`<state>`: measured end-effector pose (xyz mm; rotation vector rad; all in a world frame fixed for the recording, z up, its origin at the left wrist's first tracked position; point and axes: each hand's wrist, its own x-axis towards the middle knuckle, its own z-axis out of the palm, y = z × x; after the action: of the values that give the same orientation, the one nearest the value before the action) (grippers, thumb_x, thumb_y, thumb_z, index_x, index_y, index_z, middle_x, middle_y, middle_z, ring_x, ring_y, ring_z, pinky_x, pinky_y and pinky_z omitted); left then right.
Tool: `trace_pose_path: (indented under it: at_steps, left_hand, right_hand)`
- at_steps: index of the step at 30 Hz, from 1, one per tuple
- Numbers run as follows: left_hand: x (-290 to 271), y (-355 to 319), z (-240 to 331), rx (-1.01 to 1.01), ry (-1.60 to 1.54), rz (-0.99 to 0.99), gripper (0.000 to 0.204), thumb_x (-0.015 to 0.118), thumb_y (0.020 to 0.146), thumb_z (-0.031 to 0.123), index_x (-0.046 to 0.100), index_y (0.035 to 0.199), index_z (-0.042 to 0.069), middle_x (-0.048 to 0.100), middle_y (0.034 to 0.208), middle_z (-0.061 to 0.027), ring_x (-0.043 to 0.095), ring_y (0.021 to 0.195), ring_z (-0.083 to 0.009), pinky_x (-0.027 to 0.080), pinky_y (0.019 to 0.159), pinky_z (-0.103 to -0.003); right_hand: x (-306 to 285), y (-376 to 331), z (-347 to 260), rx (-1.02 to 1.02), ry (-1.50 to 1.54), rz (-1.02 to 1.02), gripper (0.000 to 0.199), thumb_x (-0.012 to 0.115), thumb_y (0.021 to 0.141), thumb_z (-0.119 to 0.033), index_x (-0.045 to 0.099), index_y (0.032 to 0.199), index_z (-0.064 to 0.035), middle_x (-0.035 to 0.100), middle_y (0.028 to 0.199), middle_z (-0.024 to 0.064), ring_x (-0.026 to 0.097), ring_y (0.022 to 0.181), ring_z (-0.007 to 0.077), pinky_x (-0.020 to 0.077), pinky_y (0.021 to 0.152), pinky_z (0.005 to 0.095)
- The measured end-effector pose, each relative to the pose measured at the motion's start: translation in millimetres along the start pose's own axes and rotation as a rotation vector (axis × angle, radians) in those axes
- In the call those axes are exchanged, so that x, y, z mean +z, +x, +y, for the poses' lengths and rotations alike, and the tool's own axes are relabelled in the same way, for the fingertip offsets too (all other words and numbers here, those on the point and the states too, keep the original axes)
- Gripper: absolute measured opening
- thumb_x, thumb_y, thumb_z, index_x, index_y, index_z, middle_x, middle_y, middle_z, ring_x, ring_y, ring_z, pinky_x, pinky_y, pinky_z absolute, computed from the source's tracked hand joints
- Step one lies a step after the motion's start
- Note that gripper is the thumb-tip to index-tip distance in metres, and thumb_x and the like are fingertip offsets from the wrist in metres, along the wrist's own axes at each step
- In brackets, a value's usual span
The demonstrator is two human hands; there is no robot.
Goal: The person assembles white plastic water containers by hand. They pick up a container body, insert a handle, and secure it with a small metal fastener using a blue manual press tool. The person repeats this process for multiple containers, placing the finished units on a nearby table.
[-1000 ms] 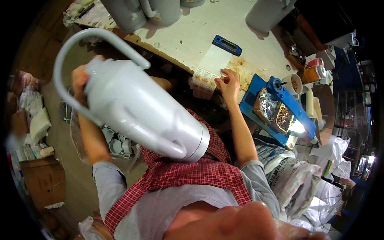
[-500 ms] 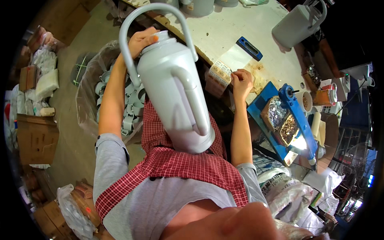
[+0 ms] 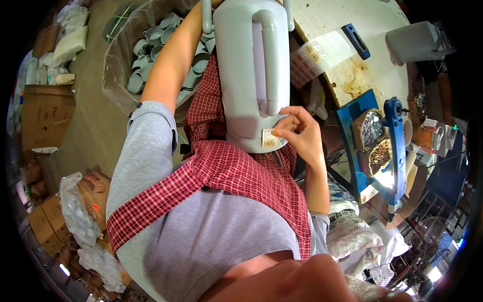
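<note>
A light grey vacuum flask (image 3: 241, 75) with a side handle leans on my lap, its base towards me and its top cut off by the upper edge. My left arm reaches up to the flask's top. The left hand is almost wholly beyond the picture edge, so its fingers do not show. At the flask's lower right, my right hand (image 3: 302, 133) pinches the edge of a small printed sticker (image 3: 269, 139) between thumb and fingertip. The sticker lies against the flask just above its base.
On my left, a lined bin (image 3: 113, 83) holds several grey cups (image 3: 153, 35). The worktable (image 3: 322, 20) bears a sticker sheet (image 3: 314, 53), a blue-and-black tool (image 3: 356, 41) and another grey flask (image 3: 415, 43). A blue stand (image 3: 396, 146) with trays of small metal parts is at right.
My right hand has moved from the sticker sheet to the flask's base with a sticker. The flask has become more upright in view, and its neck and carrying handle have mostly left the picture.
</note>
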<state>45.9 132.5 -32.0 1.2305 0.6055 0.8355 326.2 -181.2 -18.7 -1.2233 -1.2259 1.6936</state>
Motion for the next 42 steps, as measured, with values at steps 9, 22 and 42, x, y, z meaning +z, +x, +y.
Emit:
trace_pose_path:
  at_steps: [9,22,42]
  left_hand:
    - [1,2,2,0.029,0.024,-0.034,0.035,0.049,0.096,0.026,0.065,0.105,-0.004,0.069,0.096,-0.0101,0.066,0.087,-0.0164,0.051,0.082,-0.029]
    - [-8,6,-3,0.049,-0.023,-0.130,0.033,0.049,0.096,0.025,0.064,0.104,-0.003,0.068,0.094,-0.0086,0.064,0.086,-0.0145,0.051,0.082,-0.028]
    - [-56,-2,174,0.333,0.322,0.354,0.032,0.060,0.093,0.028,0.072,0.098,-0.001,0.070,0.095,-0.0054,0.063,0.083,-0.0116,0.051,0.074,-0.027]
  right_hand:
    - [16,15,-6,-0.089,-0.055,0.134,0.032,0.077,0.075,0.002,0.062,0.103,0.0031,0.072,0.081,0.0087,0.067,0.074,0.0087,0.0501,0.070,0.0221]
    - [27,12,-13,-0.106,-0.220,0.222,0.032,0.076,0.075,0.002,0.062,0.104,0.0044,0.072,0.079,0.0077,0.067,0.075,0.0091,0.0508,0.071,0.0225]
    - [-73,-68,48,-0.255,-0.982,0.654,0.060,0.070,0.085,-0.022,0.050,0.139,-0.0033,0.055,0.138,0.0155,0.052,0.126,0.0334,0.0347,0.110,0.0443]
